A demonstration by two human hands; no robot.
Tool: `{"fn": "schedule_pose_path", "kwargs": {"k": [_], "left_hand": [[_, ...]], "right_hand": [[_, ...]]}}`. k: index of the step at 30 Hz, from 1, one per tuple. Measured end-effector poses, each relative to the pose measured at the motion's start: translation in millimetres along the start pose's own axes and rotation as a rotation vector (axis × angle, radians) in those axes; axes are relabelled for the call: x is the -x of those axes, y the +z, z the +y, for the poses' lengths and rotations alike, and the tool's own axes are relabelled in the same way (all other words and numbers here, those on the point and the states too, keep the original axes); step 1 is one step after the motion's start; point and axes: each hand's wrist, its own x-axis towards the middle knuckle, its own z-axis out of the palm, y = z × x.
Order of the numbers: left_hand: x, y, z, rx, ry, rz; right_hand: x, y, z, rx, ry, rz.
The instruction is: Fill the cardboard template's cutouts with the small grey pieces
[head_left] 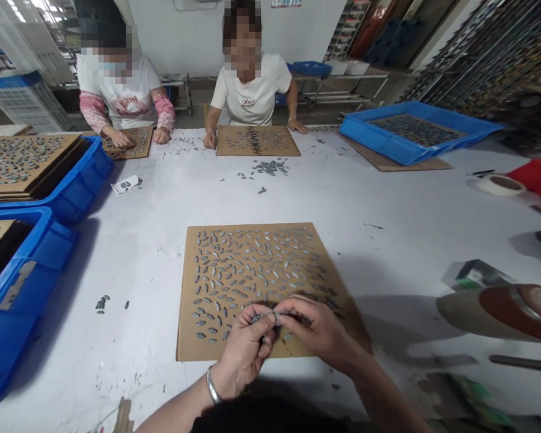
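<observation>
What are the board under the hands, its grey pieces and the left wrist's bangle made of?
Board: likely cardboard; plain brown, matte.
Pieces: metal or plastic, unclear; dull grey, some glints.
Bangle: probably polished metal; silvery, bright highlight.

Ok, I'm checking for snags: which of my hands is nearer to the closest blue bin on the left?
Left. The left hand is to the right of the blue bin, across the white tabletop; the right hand is farther right.
</observation>
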Motion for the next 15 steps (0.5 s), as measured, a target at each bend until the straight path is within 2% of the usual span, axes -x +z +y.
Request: {"fn": "schedule_pose_path", "kwargs": {"k": [5, 8, 11, 15], "left_hand": [[-1, 1.2, -4, -0.009, 0.017, 0.001], [1, 0.9, -8, -0.071, -0.075, -0.047], [2, 0.9, -10, -0.134, -0.187, -0.070], [2, 1.4, -7, -0.134, -0.166, -0.039]], "right_hand": [[-20, 2, 17, 0.084, 0.003, 0.039], [-44, 4, 27, 0.275, -0.046, 0.080], [-64, 12, 31, 0.527, -0.054, 0.013], [-79, 24, 33, 0.688, -0.036, -0.088]]}}
